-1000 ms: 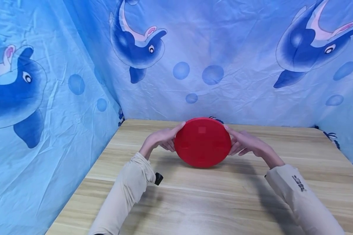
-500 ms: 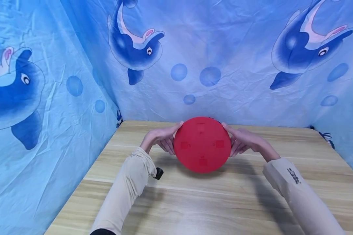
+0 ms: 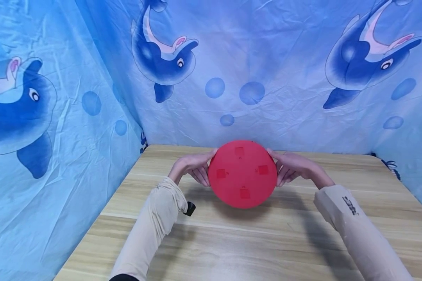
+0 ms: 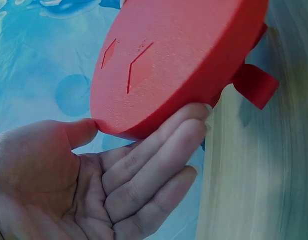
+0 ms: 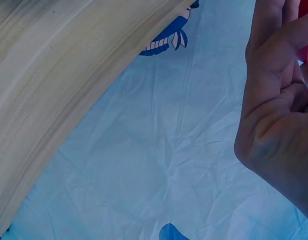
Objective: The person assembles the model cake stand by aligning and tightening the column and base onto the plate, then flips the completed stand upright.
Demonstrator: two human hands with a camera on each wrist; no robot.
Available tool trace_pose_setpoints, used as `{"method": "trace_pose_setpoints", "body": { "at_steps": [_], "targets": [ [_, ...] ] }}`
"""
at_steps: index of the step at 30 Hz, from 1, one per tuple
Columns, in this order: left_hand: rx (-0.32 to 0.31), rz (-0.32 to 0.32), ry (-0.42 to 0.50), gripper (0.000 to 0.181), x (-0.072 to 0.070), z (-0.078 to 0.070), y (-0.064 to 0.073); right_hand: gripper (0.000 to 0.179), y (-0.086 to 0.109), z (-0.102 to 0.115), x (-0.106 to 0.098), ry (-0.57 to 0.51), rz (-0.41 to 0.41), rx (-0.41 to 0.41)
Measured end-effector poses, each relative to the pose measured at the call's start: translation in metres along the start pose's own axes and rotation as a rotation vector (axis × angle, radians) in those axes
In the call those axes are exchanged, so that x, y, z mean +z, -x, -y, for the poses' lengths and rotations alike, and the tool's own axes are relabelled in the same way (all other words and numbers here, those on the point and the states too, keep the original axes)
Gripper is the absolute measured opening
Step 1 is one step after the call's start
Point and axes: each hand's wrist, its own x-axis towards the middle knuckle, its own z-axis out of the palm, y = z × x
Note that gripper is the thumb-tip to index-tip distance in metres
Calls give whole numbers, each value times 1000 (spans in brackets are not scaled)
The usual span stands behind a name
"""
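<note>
A red round disc (image 3: 242, 179), its flat face marked with several square recesses, is held between my two hands and tilted toward the head camera. My left hand (image 3: 195, 166) grips its left edge; in the left wrist view the thumb touches the rim and the fingers (image 4: 163, 155) lie along the side wall. A bent red tab (image 4: 257, 86) sticks out from the disc's far side. My right hand (image 3: 293, 168) holds the opposite edge, thumb near the top. The right wrist view shows only a red sliver of the disc (image 5: 307, 47). Whether its lower edge touches the table cannot be told.
A wood-grain table (image 3: 225, 246) lies beneath the hands. Blue dolphin-print cloth (image 3: 253, 128) hangs behind it and along the left side. A small black piece (image 3: 189, 208) sits at the left cuff.
The disc has tilted so its face turns more up toward the head camera, and its square recesses show more clearly. Both hands keep their grip in nearly the same place.
</note>
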Motion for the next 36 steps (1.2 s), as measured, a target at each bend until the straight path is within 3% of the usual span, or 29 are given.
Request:
{"method": "trace_pose_setpoints", "body": {
  "at_steps": [8, 23, 36],
  "targets": [
    [17, -46, 47, 82, 5, 3, -6, 70, -6, -7, -2, -15, -16, -10],
    [168, -203, 80, 54, 14, 16, -22, 57, -16, -30, 1, -149, -21, -35],
    [175, -282, 114, 50, 20, 21, -29, 48, -21, -40, 3, -204, -25, -2]
  ]
}}
